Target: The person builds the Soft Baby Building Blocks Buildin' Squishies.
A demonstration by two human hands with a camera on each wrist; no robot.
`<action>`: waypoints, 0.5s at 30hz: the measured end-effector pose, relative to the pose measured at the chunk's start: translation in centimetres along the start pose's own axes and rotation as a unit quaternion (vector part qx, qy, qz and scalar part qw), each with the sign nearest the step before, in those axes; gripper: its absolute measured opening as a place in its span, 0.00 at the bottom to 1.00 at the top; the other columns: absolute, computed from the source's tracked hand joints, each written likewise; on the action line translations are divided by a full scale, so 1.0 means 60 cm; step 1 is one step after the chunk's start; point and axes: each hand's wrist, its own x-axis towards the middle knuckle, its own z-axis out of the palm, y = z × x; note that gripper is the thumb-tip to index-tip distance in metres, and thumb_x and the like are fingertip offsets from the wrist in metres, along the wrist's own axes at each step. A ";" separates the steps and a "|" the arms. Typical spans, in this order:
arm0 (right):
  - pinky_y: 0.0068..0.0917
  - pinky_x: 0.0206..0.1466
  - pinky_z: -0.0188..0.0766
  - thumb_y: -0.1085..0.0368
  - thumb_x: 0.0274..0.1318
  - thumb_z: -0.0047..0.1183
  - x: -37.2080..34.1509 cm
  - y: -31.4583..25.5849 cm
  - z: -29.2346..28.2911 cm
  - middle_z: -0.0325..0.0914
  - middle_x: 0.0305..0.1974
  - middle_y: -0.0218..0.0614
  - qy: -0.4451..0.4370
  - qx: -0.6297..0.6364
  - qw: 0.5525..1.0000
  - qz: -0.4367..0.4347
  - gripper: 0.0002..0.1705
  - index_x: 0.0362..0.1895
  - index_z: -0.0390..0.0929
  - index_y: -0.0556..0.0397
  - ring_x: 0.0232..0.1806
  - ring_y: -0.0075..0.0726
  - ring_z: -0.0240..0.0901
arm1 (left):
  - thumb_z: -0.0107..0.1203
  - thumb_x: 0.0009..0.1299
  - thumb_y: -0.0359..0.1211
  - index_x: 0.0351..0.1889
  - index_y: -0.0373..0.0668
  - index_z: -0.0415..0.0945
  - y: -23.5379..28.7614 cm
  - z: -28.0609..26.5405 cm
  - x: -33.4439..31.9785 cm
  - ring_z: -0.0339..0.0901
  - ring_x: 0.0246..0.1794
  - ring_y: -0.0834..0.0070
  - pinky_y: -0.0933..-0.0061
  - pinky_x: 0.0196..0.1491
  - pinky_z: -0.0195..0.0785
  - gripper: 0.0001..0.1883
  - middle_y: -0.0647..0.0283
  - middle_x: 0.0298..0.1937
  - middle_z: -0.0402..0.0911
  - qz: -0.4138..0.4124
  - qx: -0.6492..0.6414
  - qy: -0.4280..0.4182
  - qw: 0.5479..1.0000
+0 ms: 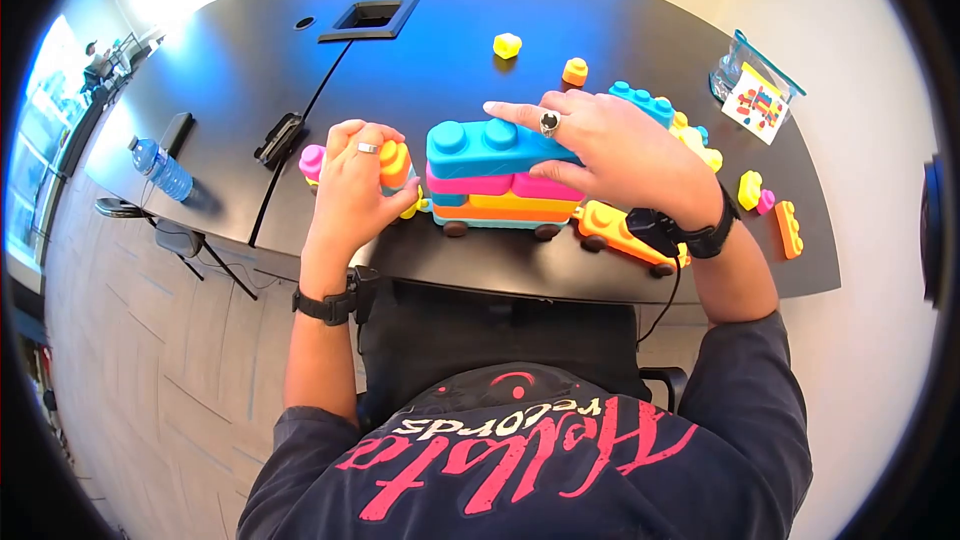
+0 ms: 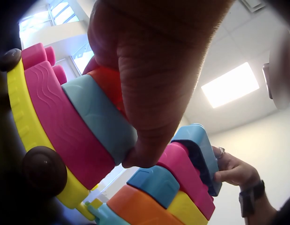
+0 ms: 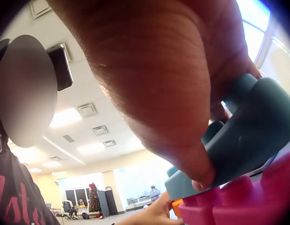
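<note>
My right hand (image 1: 625, 155) grips a long blue building block (image 1: 465, 160), thumb on the near side and fingers over the top. In the right wrist view this block (image 3: 257, 126) sits tilted over a row of pink blocks (image 3: 238, 211), whose studs partly show. Beneath the pink row are orange and other colored layers on a wheeled base. To the left, my left hand (image 1: 350, 180) holds the block stack on a smaller yellow wagon (image 2: 23, 108). Its thumb presses a light blue block (image 2: 98, 117), with an orange block (image 1: 395, 162) above and a wavy pink block (image 2: 65, 122) below.
An orange wagon (image 1: 625, 230) trails at the right of the train. Loose blocks lie farther out: a yellow one (image 1: 507, 46), an orange one (image 1: 575, 71) and a long orange one (image 1: 789, 230). A clear bag with a picture card (image 1: 755, 105) and a water bottle (image 1: 160, 168) stand on the table.
</note>
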 end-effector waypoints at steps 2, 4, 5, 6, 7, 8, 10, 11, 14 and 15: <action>0.45 0.50 0.75 0.54 0.66 0.63 -0.003 -0.004 0.009 0.78 0.41 0.41 0.026 -0.028 0.999 0.001 0.43 0.83 0.62 0.36 0.45 0.50 0.79 | 0.75 0.56 0.34 0.52 0.43 0.78 0.000 0.000 0.001 0.72 0.61 0.57 0.57 0.60 0.70 0.26 0.56 0.50 0.80 0.001 0.004 -0.001 1.000; 0.45 0.50 0.75 0.54 0.66 0.64 -0.008 -0.008 0.016 0.78 0.41 0.41 0.040 -0.025 0.999 -0.002 0.43 0.83 0.62 0.35 0.45 0.49 0.78 | 0.75 0.56 0.34 0.52 0.43 0.77 -0.001 0.001 0.002 0.72 0.61 0.57 0.57 0.61 0.69 0.26 0.57 0.50 0.80 0.002 0.000 -0.004 1.000; 0.45 0.50 0.75 0.53 0.65 0.65 -0.010 -0.010 0.018 0.77 0.40 0.40 0.051 -0.022 0.998 -0.006 0.44 0.82 0.62 0.34 0.46 0.48 0.78 | 0.75 0.56 0.34 0.52 0.43 0.77 -0.002 0.001 0.002 0.72 0.61 0.57 0.57 0.61 0.69 0.26 0.57 0.50 0.80 0.003 0.001 -0.004 1.000; 0.45 0.50 0.75 0.53 0.65 0.65 -0.011 -0.013 0.016 0.77 0.40 0.40 0.053 -0.022 0.998 -0.006 0.44 0.82 0.62 0.34 0.46 0.48 0.78 | 0.75 0.56 0.35 0.51 0.43 0.77 -0.002 0.001 0.002 0.71 0.62 0.56 0.57 0.61 0.69 0.26 0.57 0.50 0.80 0.004 0.002 -0.006 1.000; 0.43 0.49 0.77 0.52 0.65 0.64 -0.011 -0.015 0.014 0.77 0.41 0.40 0.059 -0.025 0.998 -0.014 0.42 0.81 0.64 0.35 0.46 0.47 0.79 | 0.75 0.56 0.35 0.51 0.43 0.77 -0.002 0.001 0.002 0.71 0.62 0.56 0.57 0.61 0.69 0.26 0.57 0.50 0.81 0.005 0.002 -0.008 1.000; 0.40 0.49 0.79 0.51 0.65 0.64 -0.011 -0.017 0.013 0.77 0.41 0.39 0.064 -0.028 0.997 -0.022 0.41 0.80 0.66 0.36 0.47 0.46 0.80 | 0.75 0.56 0.35 0.51 0.43 0.77 -0.001 0.000 0.003 0.71 0.62 0.56 0.57 0.61 0.69 0.26 0.57 0.50 0.81 0.005 0.003 -0.008 1.000; 0.40 0.49 0.79 0.51 0.65 0.64 -0.006 -0.008 0.017 0.77 0.41 0.39 0.064 -0.032 0.997 -0.024 0.40 0.80 0.66 0.35 0.46 0.46 0.80 | 0.75 0.56 0.34 0.51 0.44 0.77 0.001 -0.001 0.003 0.71 0.62 0.56 0.57 0.62 0.69 0.25 0.57 0.50 0.81 0.003 0.008 -0.007 1.000; 0.40 0.49 0.78 0.51 0.66 0.63 -0.004 -0.005 0.020 0.77 0.41 0.39 0.063 -0.036 0.997 -0.026 0.40 0.80 0.66 0.34 0.46 0.46 0.79 | 0.75 0.56 0.34 0.51 0.44 0.77 0.002 -0.001 0.002 0.71 0.62 0.56 0.57 0.62 0.69 0.25 0.57 0.50 0.81 0.003 0.009 -0.008 1.000; 0.40 0.50 0.78 0.51 0.66 0.63 -0.006 0.000 0.025 0.77 0.42 0.39 0.047 0.010 0.999 -0.017 0.39 0.80 0.66 0.32 0.45 0.46 0.79 | 0.74 0.56 0.34 0.51 0.44 0.77 0.003 -0.003 0.004 0.71 0.62 0.57 0.57 0.62 0.69 0.25 0.57 0.50 0.81 0.003 0.006 -0.009 1.000; 0.40 0.50 0.78 0.51 0.66 0.63 -0.007 0.002 0.029 0.77 0.42 0.39 0.048 0.009 0.999 -0.018 0.39 0.80 0.66 0.32 0.45 0.46 0.79 | 0.75 0.56 0.34 0.51 0.43 0.77 0.003 -0.003 0.004 0.71 0.62 0.57 0.57 0.62 0.69 0.25 0.58 0.50 0.81 0.000 0.003 -0.010 1.000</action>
